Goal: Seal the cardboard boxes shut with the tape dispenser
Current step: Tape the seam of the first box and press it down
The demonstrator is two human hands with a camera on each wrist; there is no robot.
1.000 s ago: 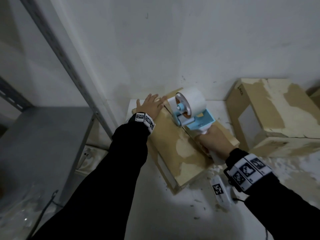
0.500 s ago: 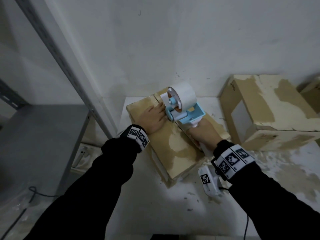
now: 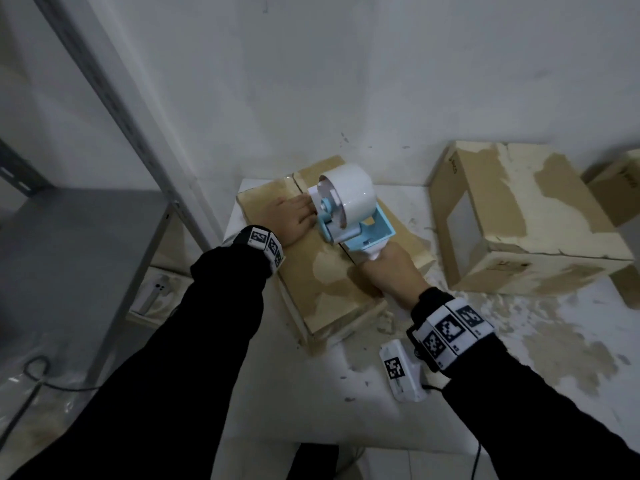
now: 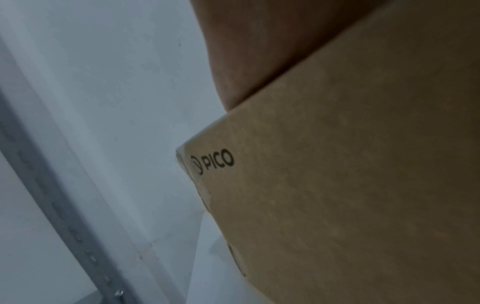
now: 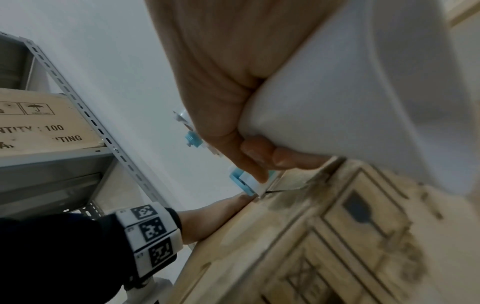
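A flat cardboard box point(image 3: 329, 282) lies on the white table point(image 3: 311, 393), its far end near the wall. My left hand point(image 3: 287, 220) presses flat on the box's left top flap, beside the centre seam. My right hand point(image 3: 388, 271) grips the white handle of a blue and white tape dispenser point(image 3: 349, 213) with a large white tape roll. The dispenser sits on the seam at about the middle of the box. In the left wrist view the box side point(image 4: 350, 185) reads PICO. The right wrist view shows my fingers point(image 5: 259, 152) curled round the handle point(image 5: 350, 92).
A larger worn cardboard box point(image 3: 519, 220) stands on the table to the right, with another box point(image 3: 616, 188) behind it. A grey metal shelf point(image 3: 69, 254) and its slanted upright post point(image 3: 138, 133) are on the left. The white wall is just behind the flat box.
The dispenser has travelled along the seam toward me from the far end of the box. My left hand has slid back from the far edge onto the left flap.
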